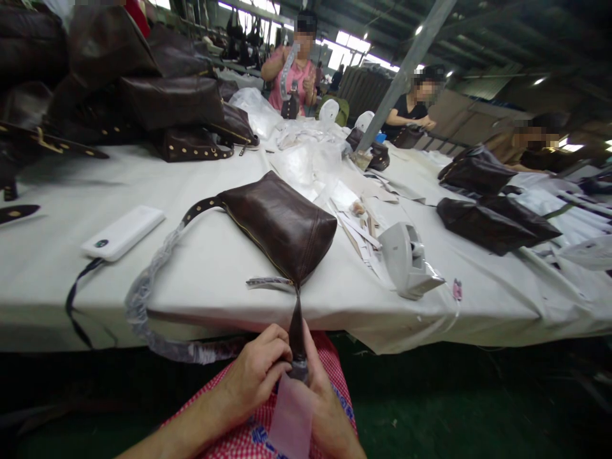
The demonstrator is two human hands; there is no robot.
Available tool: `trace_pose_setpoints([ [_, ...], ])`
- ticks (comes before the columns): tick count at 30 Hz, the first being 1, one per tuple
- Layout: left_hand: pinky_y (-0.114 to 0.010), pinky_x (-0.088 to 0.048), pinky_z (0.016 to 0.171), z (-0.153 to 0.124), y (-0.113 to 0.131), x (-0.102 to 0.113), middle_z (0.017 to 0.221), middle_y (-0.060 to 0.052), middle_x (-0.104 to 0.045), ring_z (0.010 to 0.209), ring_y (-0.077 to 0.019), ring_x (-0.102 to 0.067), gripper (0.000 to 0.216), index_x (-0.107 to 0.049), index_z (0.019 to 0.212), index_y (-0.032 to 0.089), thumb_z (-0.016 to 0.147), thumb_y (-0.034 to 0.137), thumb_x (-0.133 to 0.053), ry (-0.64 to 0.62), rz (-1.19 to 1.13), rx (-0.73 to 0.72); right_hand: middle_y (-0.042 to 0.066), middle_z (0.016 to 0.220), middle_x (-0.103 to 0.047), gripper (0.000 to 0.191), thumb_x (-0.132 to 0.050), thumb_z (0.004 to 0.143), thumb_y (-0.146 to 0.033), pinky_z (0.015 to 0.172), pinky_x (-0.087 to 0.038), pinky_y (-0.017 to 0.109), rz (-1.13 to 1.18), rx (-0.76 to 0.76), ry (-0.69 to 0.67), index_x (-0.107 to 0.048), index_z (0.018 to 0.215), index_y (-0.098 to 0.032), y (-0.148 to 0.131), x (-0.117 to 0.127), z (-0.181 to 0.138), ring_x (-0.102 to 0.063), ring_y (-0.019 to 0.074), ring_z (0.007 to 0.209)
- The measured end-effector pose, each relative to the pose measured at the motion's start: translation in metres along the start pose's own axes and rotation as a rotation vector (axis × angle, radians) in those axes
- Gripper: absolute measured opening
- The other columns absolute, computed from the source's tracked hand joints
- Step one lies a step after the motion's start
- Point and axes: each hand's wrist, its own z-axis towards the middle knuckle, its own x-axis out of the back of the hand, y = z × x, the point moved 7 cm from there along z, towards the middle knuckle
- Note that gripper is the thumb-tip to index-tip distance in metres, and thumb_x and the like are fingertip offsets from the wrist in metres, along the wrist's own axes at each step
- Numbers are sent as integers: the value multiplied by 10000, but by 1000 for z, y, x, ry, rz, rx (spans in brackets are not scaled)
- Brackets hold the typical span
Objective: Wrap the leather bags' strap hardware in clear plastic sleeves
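A dark brown leather handbag (282,223) lies on the table with its zipped edge towards me. Its strap leaves the far left corner, loops over the table edge in clear plastic wrap (139,299) and passes behind my left hand (265,363). The strap's other end (297,328) runs from the bag's near corner down between my hands. My left hand is closed, its fingers pinching at the side of this strap end. My right hand (327,401) grips it from the right, index finger stretched along it. A thin translucent sheet (291,417) hangs below the fingers, over a red checked apron (229,440).
A white power bank (125,233) with a black cable lies left. Right of the bag stand paper strips (358,239) and a grey tape dispenser (406,258). Brown bags (167,105) are piled far left, more bags (492,223) right. Co-workers (292,83) work across the table.
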Motion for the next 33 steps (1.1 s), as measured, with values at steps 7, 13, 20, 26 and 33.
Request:
trace_pose_setpoints([
  [7, -249, -417, 743, -2, -6, -1, 891, -25, -516, 844, -149, -526, 166, -551, 784, 182, 788, 26, -496, -13, -46, 29, 41, 1293, -590, 951, -724, 680, -177, 693, -544, 273, -47, 19, 33, -241, 1488, -312, 0, 4, 1, -649, 203, 945],
  [13, -279, -424, 729, 0, -8, -8, 874, -32, -506, 822, -167, -506, 147, -486, 775, 187, 829, 58, -441, -49, 55, 46, 37, 1309, -587, 986, -750, 639, -170, 781, -545, 297, -118, 42, 70, -261, 1486, -298, -1, 7, 0, -623, 232, 1054],
  [20, -298, -452, 819, -6, -3, -12, 986, -48, -506, 914, -176, -506, 172, -452, 851, 205, 858, 54, -369, -117, 115, 0, -8, 1403, -511, 951, -710, 725, -198, 939, -488, 314, -135, -2, 101, -170, 1496, -337, 5, 9, 2, -541, 207, 1218],
  [26, -284, -480, 759, -8, -12, -16, 965, -44, -532, 865, -172, -539, 199, -432, 829, 213, 817, 22, -382, -77, 190, 4, -4, 1430, -483, 861, -699, 741, -190, 982, -449, 288, -156, -30, 35, -267, 1476, -313, 3, 3, 3, -488, 193, 1270],
  [33, -294, -538, 792, -17, -6, -18, 1044, -86, -597, 901, -182, -604, 239, -511, 956, 190, 902, 50, -325, 0, 402, -151, -12, 1357, -548, 846, -696, 741, -225, 829, -530, 283, -86, -10, 93, -282, 1471, -330, 10, 15, 1, -599, 209, 1111],
])
